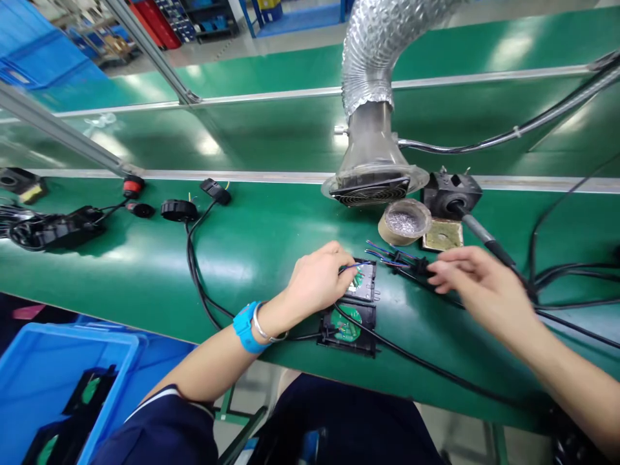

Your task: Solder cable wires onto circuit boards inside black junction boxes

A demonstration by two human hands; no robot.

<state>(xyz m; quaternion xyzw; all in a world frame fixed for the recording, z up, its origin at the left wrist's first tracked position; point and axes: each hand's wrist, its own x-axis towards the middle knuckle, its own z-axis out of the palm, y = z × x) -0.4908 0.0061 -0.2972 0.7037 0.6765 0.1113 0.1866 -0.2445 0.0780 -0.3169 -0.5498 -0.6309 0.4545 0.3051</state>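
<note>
My left hand (317, 279) is closed in a pinch above the upper of two black housings, and a thin blue wire (359, 264) sticks out from its fingertips. That upper housing (369, 282) carries a green circuit board, partly hidden by the hand. Just below it lies the second housing with a green circuit board (347, 324), a black cable crossing it. My right hand (477, 278) has its fingers loosely bent and apart, beside a bundle of black cable ends (407, 261) with bare coloured wires. Whether the fingertips touch the bundle is hard to see.
Behind the hands stand a tub of silvery material (405, 221), a soldering iron (484, 237) in its holder and a sponge tray (442, 234). A fume extractor hood (375, 174) hangs above. Cables with black plugs (216, 192) lie left; a blue bin (72, 342) sits lower left.
</note>
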